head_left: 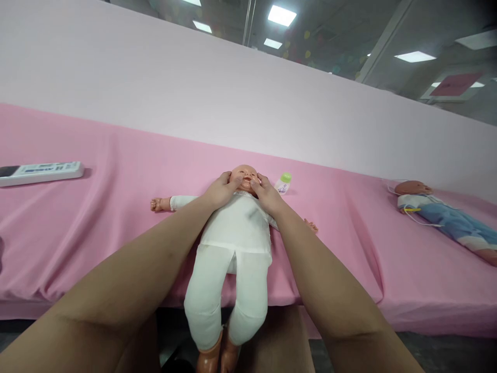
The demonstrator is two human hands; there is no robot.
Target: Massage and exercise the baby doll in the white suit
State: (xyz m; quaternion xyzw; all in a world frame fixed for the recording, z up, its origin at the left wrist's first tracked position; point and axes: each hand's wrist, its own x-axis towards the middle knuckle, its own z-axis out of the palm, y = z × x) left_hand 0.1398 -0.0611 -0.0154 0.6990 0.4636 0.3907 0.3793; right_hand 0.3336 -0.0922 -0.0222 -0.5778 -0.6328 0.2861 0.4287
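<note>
A baby doll (236, 225) in white clothes lies on its back on the pink sheet (132, 171). Its arms are spread and its lower legs hang past the front edge. My left hand (223, 191) cups one side of the doll's head, thumb on the cheek. On the opposite side my right hand (267, 195) curls round the head in the same way, its thumb near the mouth. Most fingers of both hands are hidden beside and behind the head. Just right of my right hand stands a small bottle (283, 184) with a green cap.
At far left lies a flat white device (42, 173) with a dark end. Another doll (446, 215) in blue clothes, with thin tubing about it, lies at far right. Behind the sheet rises a pale wall (163, 88) with glass panels above it.
</note>
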